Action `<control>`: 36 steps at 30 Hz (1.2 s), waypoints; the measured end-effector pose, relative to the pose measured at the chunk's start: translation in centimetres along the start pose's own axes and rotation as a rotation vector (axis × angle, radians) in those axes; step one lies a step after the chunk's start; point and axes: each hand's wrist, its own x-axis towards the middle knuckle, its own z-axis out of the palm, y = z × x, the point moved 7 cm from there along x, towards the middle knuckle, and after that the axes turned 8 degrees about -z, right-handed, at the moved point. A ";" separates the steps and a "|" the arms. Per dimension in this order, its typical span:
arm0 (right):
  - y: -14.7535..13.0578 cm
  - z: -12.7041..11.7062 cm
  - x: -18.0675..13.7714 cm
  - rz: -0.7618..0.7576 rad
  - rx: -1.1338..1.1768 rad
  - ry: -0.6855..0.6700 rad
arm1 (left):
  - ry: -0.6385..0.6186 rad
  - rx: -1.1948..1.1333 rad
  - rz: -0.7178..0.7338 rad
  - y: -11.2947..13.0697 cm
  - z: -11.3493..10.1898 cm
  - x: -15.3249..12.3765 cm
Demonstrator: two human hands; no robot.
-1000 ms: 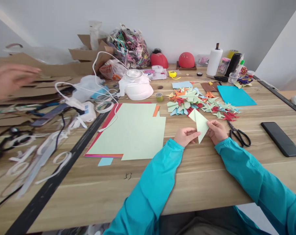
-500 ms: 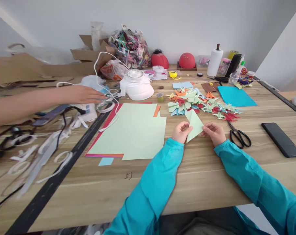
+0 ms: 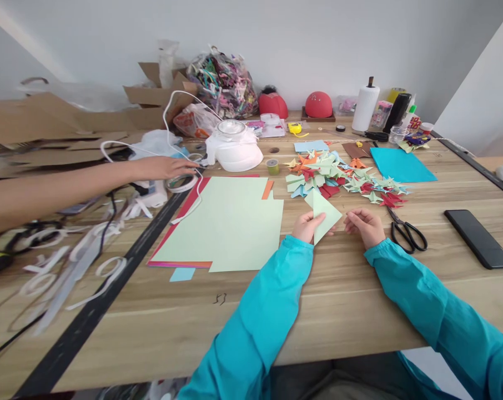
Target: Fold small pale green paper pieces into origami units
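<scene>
My left hand (image 3: 307, 226) pinches a pale green folded paper piece (image 3: 323, 212), a kite-like shape held just above the wooden table (image 3: 343, 294). My right hand (image 3: 365, 225) sits just right of the paper, fingers curled, no longer touching it as far as I can see. Both arms wear teal sleeves. Behind the hands lies a pile of folded paper figures (image 3: 338, 178) in green, red, orange and blue.
Large pale green sheets (image 3: 230, 222) over red paper lie to the left. Scissors (image 3: 406, 232) and a black phone (image 3: 478, 238) are to the right. Another person's hand (image 3: 162, 166) reaches in from the left to a tape roll (image 3: 180, 182). Cardboard, bags and cables crowd the back left.
The folded paper swung left and now rests in my left hand alone; my right hand let go. The other person's arm reached across from the far left to the tape roll.
</scene>
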 end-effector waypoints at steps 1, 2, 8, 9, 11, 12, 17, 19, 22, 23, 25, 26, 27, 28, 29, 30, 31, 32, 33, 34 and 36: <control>-0.1 -0.4 0.0 -0.018 -0.030 0.039 | 0.013 -0.027 -0.012 0.0 -0.2 0.1; -0.3 -1.0 0.0 -0.040 -0.066 0.084 | 0.023 -0.053 -0.026 0.1 -0.4 0.2; -2.0 -5.3 -2.2 -0.231 -0.454 0.267 | 0.024 -0.207 -0.076 0.2 -1.0 0.5; -2.4 -6.4 -2.8 -0.272 -0.581 0.311 | 0.022 -0.227 -0.081 0.2 -1.0 0.5; -3.1 -8.8 -3.8 -0.319 -0.857 0.384 | 0.028 -0.262 -0.090 0.3 -1.1 0.6; -3.3 -9.8 -4.1 -0.328 -1.000 0.401 | 0.033 -0.277 -0.093 0.3 -1.2 0.7; -3.2 -13.3 -4.5 -0.213 -1.514 0.300 | 0.050 -0.302 -0.116 0.2 -1.2 0.8; -2.9 -13.6 -4.5 -0.181 -1.595 0.232 | 0.049 -0.306 -0.117 0.1 -1.1 0.8; -2.7 -12.9 -4.3 -0.247 -1.647 0.114 | 0.042 -0.325 -0.111 0.1 -1.1 0.7; -2.6 -12.6 -4.2 -0.267 -1.649 0.088 | 0.036 -0.329 -0.105 0.1 -1.1 0.7; -2.4 -12.4 -4.2 -0.265 -1.631 0.063 | 0.024 -0.330 -0.084 0.3 -1.1 0.7; -2.3 -12.3 -4.2 -0.254 -1.607 0.057 | 0.021 -0.330 -0.071 0.4 -1.1 0.7; -2.2 -12.2 -4.3 -0.245 -1.568 0.055 | 0.022 -0.329 -0.061 0.4 -1.1 0.7; -2.2 -11.9 -4.5 -0.249 -1.511 0.044 | 0.026 -0.329 -0.056 0.5 -1.1 0.6; -2.4 -11.6 -4.7 -0.270 -1.434 0.055 | 0.029 -0.330 -0.055 0.6 -1.1 0.6; -2.6 -11.2 -4.9 -0.285 -1.337 0.068 | 0.030 -0.331 -0.059 0.6 -1.1 0.6; -2.8 -10.7 -5.0 -0.281 -1.221 0.078 | 0.031 -0.332 -0.065 0.6 -1.1 0.6; -3.0 -10.4 -5.1 -0.256 -1.074 0.117 | 0.031 -0.334 -0.071 0.6 -1.0 0.6; -3.1 -10.1 -5.1 -0.216 -0.890 0.163 | 0.034 -0.336 -0.074 0.6 -1.0 0.6; -3.0 -9.7 -5.0 -0.159 -0.657 0.203 | 0.041 -0.339 -0.078 0.6 -1.1 0.6; -2.6 -7.5 -4.4 -0.024 -0.202 0.157 | 0.059 -0.342 -0.084 0.5 -1.2 0.6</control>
